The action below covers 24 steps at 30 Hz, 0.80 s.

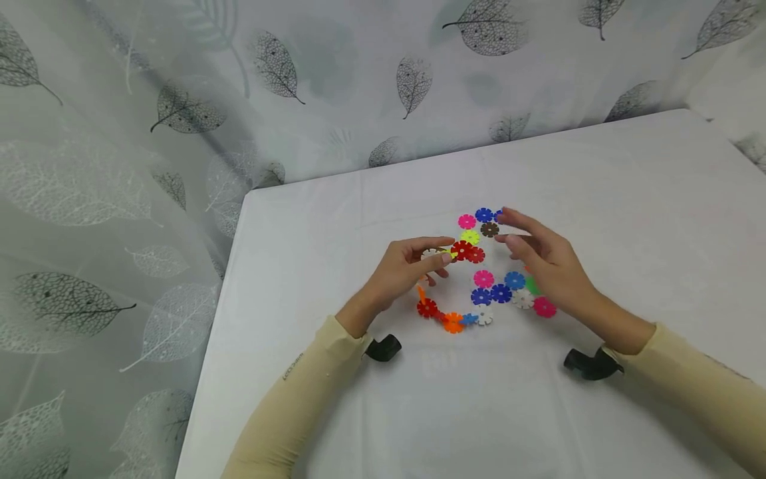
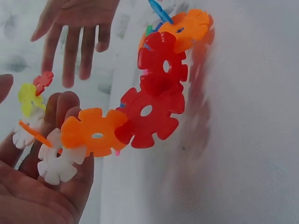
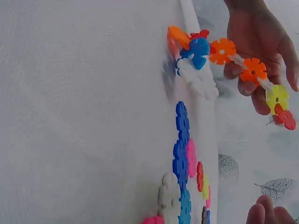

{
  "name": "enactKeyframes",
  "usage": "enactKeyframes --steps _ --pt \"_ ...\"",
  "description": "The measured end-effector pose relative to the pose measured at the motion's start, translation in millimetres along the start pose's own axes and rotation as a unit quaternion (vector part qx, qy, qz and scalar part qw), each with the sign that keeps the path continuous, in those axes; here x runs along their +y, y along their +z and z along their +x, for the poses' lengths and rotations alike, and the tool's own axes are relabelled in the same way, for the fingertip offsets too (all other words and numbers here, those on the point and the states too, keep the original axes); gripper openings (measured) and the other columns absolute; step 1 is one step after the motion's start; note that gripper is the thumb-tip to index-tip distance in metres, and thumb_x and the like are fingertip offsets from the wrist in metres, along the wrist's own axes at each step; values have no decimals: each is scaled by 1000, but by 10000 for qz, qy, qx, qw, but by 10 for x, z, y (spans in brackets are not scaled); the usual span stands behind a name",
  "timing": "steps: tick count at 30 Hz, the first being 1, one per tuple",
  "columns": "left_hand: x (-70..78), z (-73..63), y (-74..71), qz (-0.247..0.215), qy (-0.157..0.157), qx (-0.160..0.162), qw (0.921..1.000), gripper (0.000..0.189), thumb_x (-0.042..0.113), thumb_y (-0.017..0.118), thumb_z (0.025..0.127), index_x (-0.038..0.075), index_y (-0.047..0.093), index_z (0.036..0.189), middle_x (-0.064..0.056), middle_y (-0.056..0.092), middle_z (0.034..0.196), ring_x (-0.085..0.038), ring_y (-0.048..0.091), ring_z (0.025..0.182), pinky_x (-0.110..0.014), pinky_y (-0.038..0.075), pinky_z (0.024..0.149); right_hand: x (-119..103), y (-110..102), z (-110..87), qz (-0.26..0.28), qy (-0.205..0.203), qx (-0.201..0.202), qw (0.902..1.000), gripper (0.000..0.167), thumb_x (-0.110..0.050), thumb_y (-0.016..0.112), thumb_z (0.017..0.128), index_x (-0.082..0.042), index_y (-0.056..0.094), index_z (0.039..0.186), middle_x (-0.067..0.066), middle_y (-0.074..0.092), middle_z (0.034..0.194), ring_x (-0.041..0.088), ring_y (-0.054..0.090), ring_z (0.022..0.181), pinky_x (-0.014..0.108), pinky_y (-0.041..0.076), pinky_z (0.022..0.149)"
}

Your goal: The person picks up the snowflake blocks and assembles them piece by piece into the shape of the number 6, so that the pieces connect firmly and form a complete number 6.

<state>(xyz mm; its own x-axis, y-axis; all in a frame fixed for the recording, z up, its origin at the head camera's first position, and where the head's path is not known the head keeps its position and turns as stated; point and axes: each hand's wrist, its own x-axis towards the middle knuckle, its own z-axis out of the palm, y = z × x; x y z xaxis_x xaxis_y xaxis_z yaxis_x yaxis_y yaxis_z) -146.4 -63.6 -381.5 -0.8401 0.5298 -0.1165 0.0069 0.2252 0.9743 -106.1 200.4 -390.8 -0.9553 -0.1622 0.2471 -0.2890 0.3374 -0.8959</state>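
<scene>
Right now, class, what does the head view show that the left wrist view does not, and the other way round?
Only the head view: both sleeves and the brown plastic flower.
Only the left wrist view: the palm side of the left hand.
Both: the left hand holding a chain of plastic flowers, the right hand, the white table and the curtain.

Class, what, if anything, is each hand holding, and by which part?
The left hand holds the flower-disc chain by its white and orange discs, near the red end disc; the right hand holds nothing.
</scene>
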Motion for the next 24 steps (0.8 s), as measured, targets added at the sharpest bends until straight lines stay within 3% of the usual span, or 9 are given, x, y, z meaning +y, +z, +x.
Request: enactKeyframes --steps 10,13,17,21,24 --pt "-12 14 -29 -50 27 310 9995 37 25 64 101 18 66 137 -16 71 119 -40 70 94 -35 59 77 18 -283 76 6 368 1144 9928 59 -20 51 107 -22 27 161 9 39 156 5 60 116 10 48 85" --pt "-12 9 -32 7 21 398 9992 37 26 62 102 20 65 139 -12 71 119 -38 70 97 -35 59 78 42 -343 95 39 413 1419 9890 57 -20 51 107 -20 31 160 7 47 145 4 61 108 10 48 82" --pt "-22 9 -35 173 18 429 9989 38 30 61 103 22 64 140 -8 72 120 -34 71 99 -36 57 81 129 -392 98 -68 513 1693 9842 49 -20 53 106 -15 43 154 -5 53 121 6 61 94 11 47 75" --pt "-36 11 -43 171 34 371 9992 40 32 61 103 23 63 141 -13 71 122 -33 71 101 -37 55 85 201 -449 95 -177 987 1544 9829 47 -26 57 104 -14 50 149 -5 53 111 9 59 85 11 48 71" --pt "-42 10 -46 125 26 371 9992 40 31 62 102 23 63 141 -10 71 121 -31 71 101 -36 57 84 250 -515 90 -465 1535 929 9827 55 -36 61 102 -16 48 151 4 54 111 16 60 84 15 51 68"
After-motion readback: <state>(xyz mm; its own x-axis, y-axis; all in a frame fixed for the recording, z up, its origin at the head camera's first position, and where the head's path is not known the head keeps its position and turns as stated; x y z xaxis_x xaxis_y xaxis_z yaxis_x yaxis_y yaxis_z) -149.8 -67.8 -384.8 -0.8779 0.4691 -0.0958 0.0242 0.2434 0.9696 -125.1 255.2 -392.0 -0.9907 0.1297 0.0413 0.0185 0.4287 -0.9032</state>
